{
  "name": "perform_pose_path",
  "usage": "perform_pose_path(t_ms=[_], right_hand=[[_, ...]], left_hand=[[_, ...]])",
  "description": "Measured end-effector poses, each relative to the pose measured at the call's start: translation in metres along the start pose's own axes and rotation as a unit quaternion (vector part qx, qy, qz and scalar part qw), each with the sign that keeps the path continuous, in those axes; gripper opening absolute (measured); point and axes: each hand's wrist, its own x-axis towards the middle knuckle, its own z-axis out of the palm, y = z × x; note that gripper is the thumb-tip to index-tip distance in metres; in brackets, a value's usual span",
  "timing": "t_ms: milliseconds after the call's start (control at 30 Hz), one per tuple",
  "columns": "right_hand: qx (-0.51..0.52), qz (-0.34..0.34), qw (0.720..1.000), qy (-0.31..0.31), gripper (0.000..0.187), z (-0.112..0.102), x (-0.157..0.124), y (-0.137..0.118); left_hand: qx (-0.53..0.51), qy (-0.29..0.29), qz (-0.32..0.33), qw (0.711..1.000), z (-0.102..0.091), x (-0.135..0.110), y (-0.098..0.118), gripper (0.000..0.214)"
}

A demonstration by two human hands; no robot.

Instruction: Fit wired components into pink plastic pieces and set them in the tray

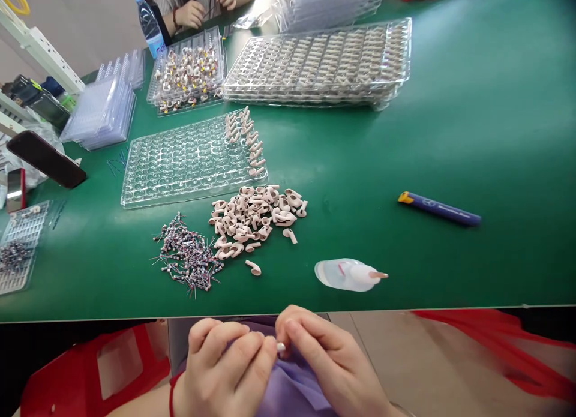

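My left hand [229, 360] and my right hand [326, 360] meet below the table's front edge, fingers closed in a pinch. Between their fingertips a small white piece [281, 347] peeks out; most of it is covered, so its kind cannot be made out. On the table beyond lies a pile of pale earbud shells [247, 216], with one loose shell [254, 268] nearest my hands. Left of the pile is a heap of small wired components [189, 255] with thin leads. A squeeze bottle [344, 275] with a narrow tip lies on its side to the right.
A clear tray [180, 165] holds shells along its right end. Behind it are a tray of wired parts [189, 72] and stacked filled trays [319, 63]. A blue cutter-like tool [438, 209] lies right. Another person's hands [191, 14] show at the far side.
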Motion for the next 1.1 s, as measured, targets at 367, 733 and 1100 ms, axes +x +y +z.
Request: perform_pose_path(t_ms=[367,733,1100], right_hand=[[0.048,0.091,0.987,0.123,0.036,-0.014,-0.015,0.014],[0.044,0.018,0.997,0.054,0.021,0.000,0.003,0.008],[-0.063,-0.081,0.994,0.037,0.017,0.019,0.002,0.011]], left_hand=[[-0.028,0.018,-0.040,0.999,0.005,-0.001,0.002,0.015],[-0.051,0.010,-0.049,0.997,0.006,0.003,0.000,0.017],[-0.063,0.005,-0.055,0.997,0.009,0.000,0.003,0.023]])
